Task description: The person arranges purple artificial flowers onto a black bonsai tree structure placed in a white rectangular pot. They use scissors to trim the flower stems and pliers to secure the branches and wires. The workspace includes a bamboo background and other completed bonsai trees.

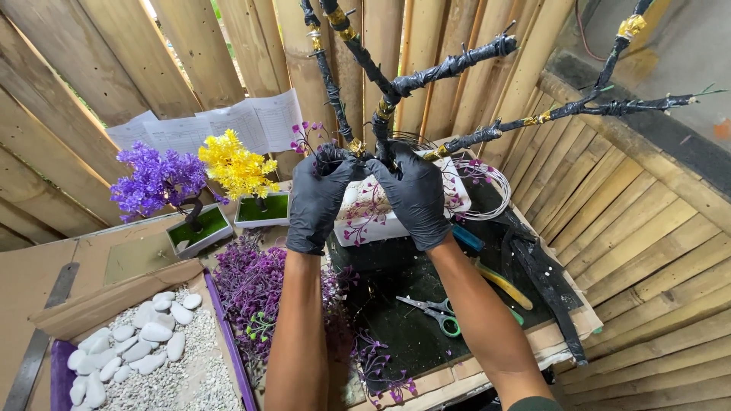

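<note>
Black gloves (365, 198); purple tree (156, 181); yellow tree (237, 167); white pebbles (141, 346).

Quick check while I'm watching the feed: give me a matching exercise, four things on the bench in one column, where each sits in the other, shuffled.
Things:
1. scissors
2. white pebbles
3. yellow mini tree
4. black-taped wire tree

Places:
A. in the box at the lower left
B. held at its base by the left hand and right hand, both in black gloves
C. on the dark mat, beside the right forearm
D. in a small pot right of the purple mini tree

Pairs: 1-C, 2-A, 3-D, 4-B
</note>
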